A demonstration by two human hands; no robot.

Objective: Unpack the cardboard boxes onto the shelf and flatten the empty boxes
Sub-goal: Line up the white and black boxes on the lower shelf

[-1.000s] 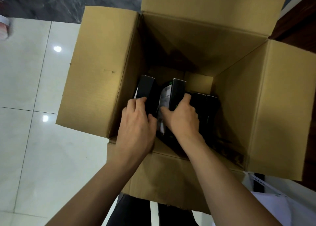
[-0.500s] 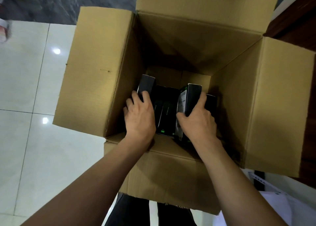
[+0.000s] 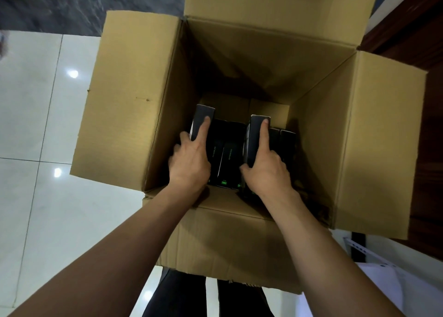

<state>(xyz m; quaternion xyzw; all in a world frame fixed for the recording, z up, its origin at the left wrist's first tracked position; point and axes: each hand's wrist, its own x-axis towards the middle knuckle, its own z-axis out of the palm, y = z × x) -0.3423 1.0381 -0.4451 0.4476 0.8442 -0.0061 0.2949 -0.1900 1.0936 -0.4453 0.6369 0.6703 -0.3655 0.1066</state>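
Both hands are down inside the open cardboard box (image 3: 134, 105). The left hand (image 3: 189, 163) grips a black carton (image 3: 202, 117) by the left wall, forefinger along its edge; the right hand (image 3: 266, 170) pinches another black carton (image 3: 257, 134), forefinger extended. More cartons (image 3: 226, 153) stand between them.

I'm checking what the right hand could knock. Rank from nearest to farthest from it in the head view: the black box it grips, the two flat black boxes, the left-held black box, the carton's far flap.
1. Right-held black box, in the right hand.
2. Flat black boxes, just left, lower.
3. Left-held black box, against the left wall.
4. Far flap, top of the cardboard carton.
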